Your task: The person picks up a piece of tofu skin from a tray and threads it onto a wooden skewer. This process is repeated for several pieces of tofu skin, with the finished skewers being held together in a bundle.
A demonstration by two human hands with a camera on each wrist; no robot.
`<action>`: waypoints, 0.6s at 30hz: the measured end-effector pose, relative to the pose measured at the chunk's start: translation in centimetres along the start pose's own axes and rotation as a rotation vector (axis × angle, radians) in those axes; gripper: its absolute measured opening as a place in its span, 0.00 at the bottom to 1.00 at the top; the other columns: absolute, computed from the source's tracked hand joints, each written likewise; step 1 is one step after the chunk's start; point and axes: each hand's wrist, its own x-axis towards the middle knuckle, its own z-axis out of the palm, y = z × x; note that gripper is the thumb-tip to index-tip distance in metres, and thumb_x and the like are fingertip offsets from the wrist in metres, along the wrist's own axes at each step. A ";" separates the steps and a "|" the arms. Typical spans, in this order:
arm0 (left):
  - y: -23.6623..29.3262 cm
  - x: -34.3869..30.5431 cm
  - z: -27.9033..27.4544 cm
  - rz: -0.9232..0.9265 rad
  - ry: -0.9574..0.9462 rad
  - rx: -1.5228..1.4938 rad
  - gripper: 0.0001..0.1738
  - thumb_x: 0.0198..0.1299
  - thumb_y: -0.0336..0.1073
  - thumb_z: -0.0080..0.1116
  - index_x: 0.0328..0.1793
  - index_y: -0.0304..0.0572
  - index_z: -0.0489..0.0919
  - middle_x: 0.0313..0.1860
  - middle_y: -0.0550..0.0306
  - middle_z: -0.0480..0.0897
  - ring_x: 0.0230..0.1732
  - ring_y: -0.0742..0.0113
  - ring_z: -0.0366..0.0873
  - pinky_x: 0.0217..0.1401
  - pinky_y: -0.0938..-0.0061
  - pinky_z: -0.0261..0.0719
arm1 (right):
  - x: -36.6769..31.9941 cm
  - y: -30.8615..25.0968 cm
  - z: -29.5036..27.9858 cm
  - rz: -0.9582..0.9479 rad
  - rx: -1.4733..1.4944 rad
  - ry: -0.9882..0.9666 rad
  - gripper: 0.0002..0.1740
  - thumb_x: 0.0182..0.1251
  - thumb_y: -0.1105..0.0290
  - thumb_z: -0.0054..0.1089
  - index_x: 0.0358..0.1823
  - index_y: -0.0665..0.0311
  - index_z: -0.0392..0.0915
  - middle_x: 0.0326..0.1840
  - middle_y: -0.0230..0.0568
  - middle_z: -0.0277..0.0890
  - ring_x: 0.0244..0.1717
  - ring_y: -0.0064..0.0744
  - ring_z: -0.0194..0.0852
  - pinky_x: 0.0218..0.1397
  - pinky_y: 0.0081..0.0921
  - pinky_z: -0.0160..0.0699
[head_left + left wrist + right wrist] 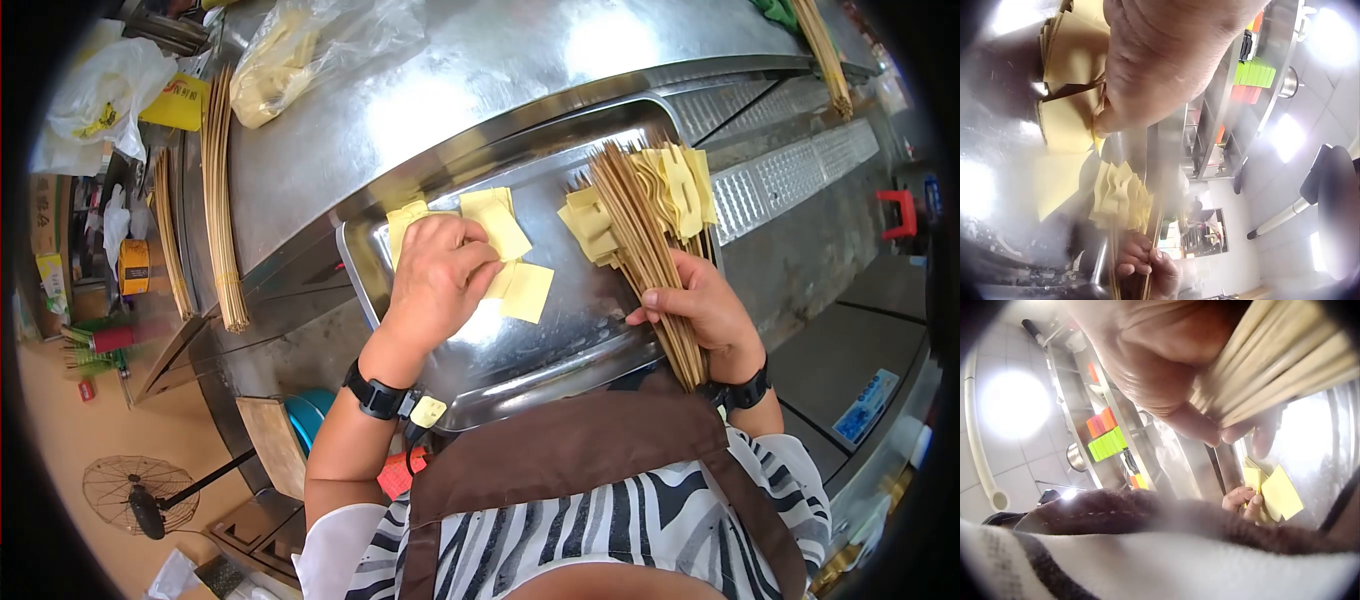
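Thin yellow square sheets, resembling tofu skin, lie in small stacks inside a metal tray. Over them is my left hand, thumb and fingers pinching a yellow sheet; the hand hides most of it in the head view. One loose square lies just right of those fingers. My right hand grips a thick bundle of bamboo skewers, thumb across it, slanting over the tray's right side. Folded, wavy yellow sheets are threaded on skewers beside the bundle's upper part.
Behind the tray runs a steel counter with a plastic bag of yellowish food. Tied skewer bundles lie at the left; another bundle is at the far right. A fan stands on the floor at lower left.
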 end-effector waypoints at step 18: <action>0.0 0.6 1.0 -0.472 0.281 -0.506 0.04 0.63 0.31 0.53 0.37 0.38 0.77 0.36 0.59 0.81 0.34 0.69 0.77 0.40 0.76 0.72 | -0.1 -0.1 0.0 -0.002 0.020 -0.028 0.14 0.61 0.79 0.58 0.49 0.70 0.73 0.31 0.30 0.74 0.28 0.19 0.75 0.47 0.28 0.83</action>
